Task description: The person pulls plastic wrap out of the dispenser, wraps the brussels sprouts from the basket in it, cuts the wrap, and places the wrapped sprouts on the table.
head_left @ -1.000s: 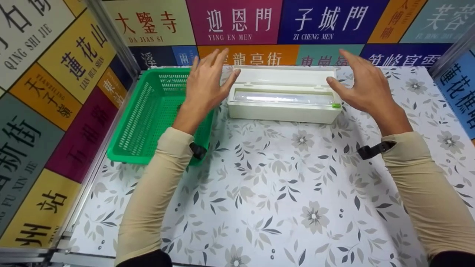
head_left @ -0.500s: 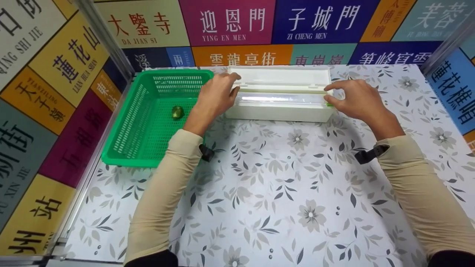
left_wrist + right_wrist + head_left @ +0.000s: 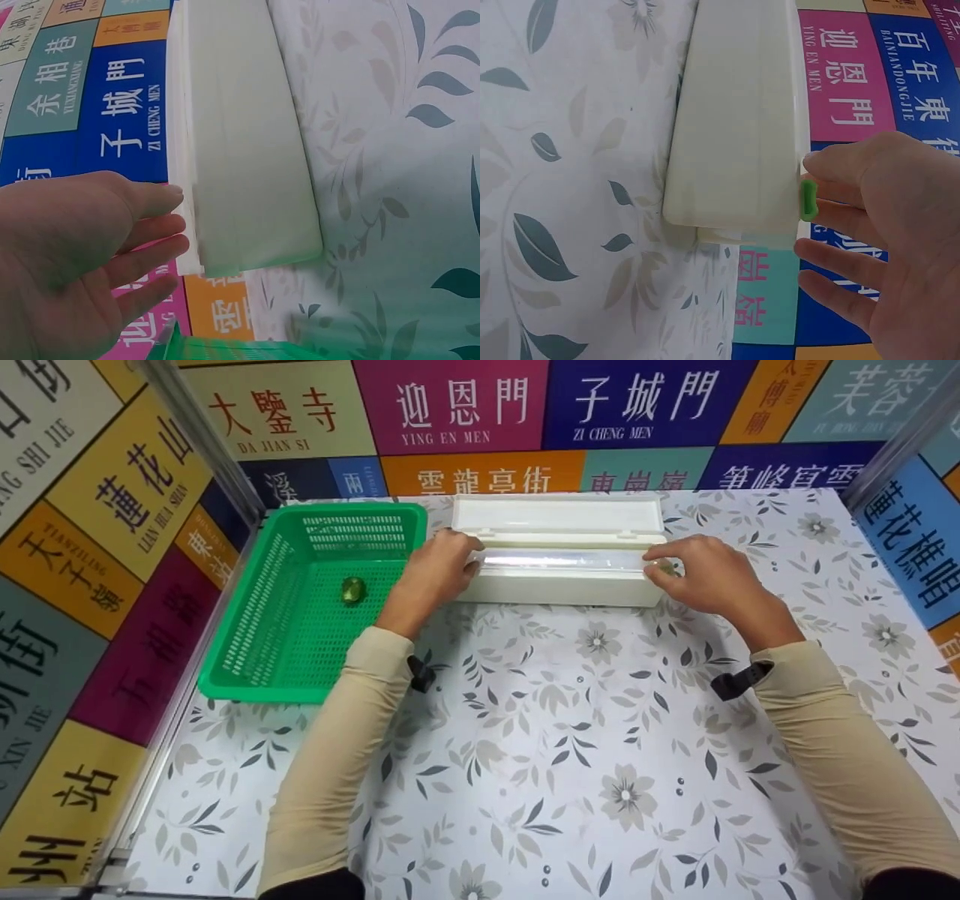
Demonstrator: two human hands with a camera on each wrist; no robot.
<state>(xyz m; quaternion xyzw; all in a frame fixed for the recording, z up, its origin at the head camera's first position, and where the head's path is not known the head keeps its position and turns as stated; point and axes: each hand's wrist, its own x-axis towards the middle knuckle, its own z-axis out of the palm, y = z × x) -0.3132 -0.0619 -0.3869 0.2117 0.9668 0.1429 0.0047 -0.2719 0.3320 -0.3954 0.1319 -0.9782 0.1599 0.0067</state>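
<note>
Had left hand (image 3: 441, 566) and right hand (image 3: 705, 574) at opposite ends of the open box (image 3: 559, 589). Could not tell whether grasping or released.

Bright, even light fills the head view and seems to fall from above, leaving a soft grey shadow on the tabletop (image 3: 555, 750) beside the right sleeve (image 3: 832, 742). A pale streak of glare runs along the clear roll (image 3: 562, 559), and the white box (image 3: 562, 589) shows little surface detail. Wide-angle stretching enlarges and slants the wall panels (image 3: 60, 645) toward the left edge. The 2 wrist views look duller and hazier, with low contrast; in the right wrist view the right grip (image 3: 907, 240) sits in dim shade.
</note>
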